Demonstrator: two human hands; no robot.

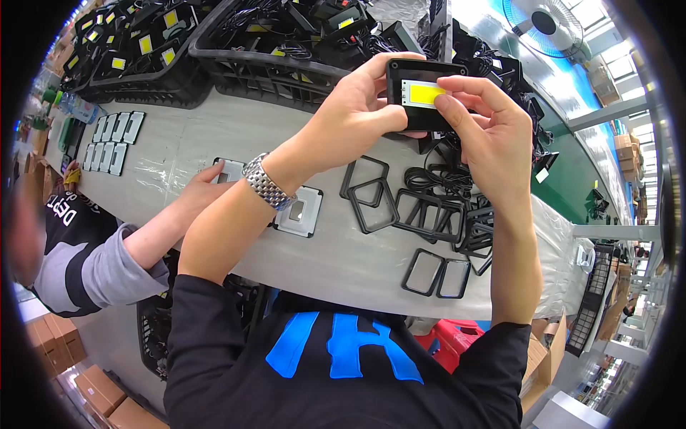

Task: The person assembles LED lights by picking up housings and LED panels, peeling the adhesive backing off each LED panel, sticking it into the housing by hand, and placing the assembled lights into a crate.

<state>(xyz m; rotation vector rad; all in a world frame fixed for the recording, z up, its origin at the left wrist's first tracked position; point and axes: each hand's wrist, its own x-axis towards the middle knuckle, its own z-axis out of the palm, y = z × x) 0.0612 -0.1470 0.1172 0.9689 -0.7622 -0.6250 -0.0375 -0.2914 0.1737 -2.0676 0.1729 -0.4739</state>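
Note:
My left hand (361, 104) grips a black lamp housing (429, 120) by its left side, raised above the table. A white-bordered yellow LED panel (423, 94) lies in the housing's face. At the panel's right end, the thumb and forefinger of my right hand (493, 125) are pinched together on it. Below my hands, several black rectangular frames (391, 207) lie overlapping on the table, beside coiled black cables (437, 180). A silver plate (309, 223) with a cut-out rests under my left forearm. Two smaller black frames (423, 273) lie near the front edge.
On the left, a co-worker's hand (202, 187) touches another plate (232, 169). More plates (103, 159) lie in rows at far left. Black crates (275, 89) of lamps and cables line the back. A fan (547, 23) stands beyond; a red stool (457, 336) is below the table.

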